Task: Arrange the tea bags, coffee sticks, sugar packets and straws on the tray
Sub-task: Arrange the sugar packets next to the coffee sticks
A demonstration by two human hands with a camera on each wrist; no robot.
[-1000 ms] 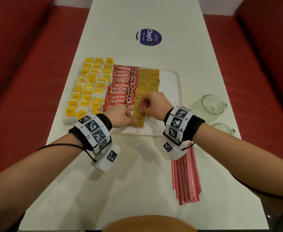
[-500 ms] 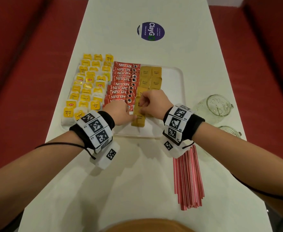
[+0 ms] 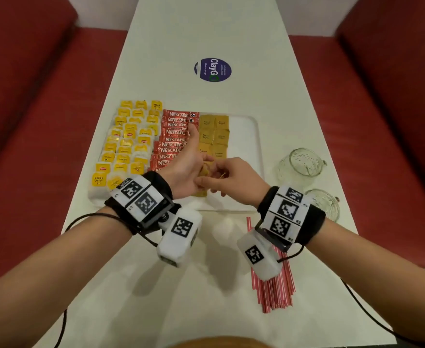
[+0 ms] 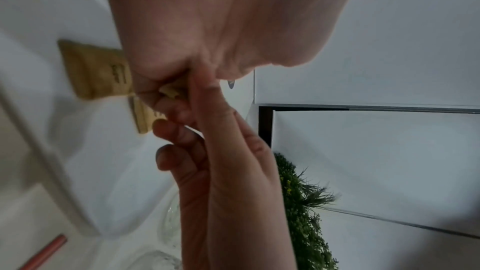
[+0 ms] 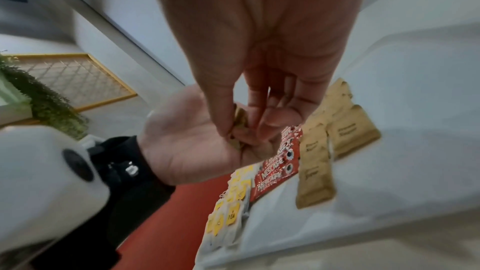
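Observation:
A white tray [image 3: 246, 136] holds yellow tea bags [image 3: 128, 141] on its left, red coffee sticks [image 3: 175, 136] in the middle and brown sugar packets [image 3: 214, 136] beside them. My left hand [image 3: 196, 169] hovers over the tray's near part, thumb up, fingers curled round a few sugar packets [image 5: 240, 120]. My right hand [image 3: 219, 174] meets it from the right and pinches one of those packets [image 4: 170, 90] with thumb and fingertips. The red straws [image 3: 276, 287] lie in a bundle on the table, partly under my right wrist.
Two glass cups [image 3: 301, 164] [image 3: 324, 202] stand right of the tray. A round purple sticker [image 3: 213, 69] lies on the far table. Red benches [image 3: 30, 121] run along both sides. The tray's right strip is bare.
Both hands have lifted off the tray's sugar row. My left hand has turned thumb-up with packets in it, and my right hand now picks at them.

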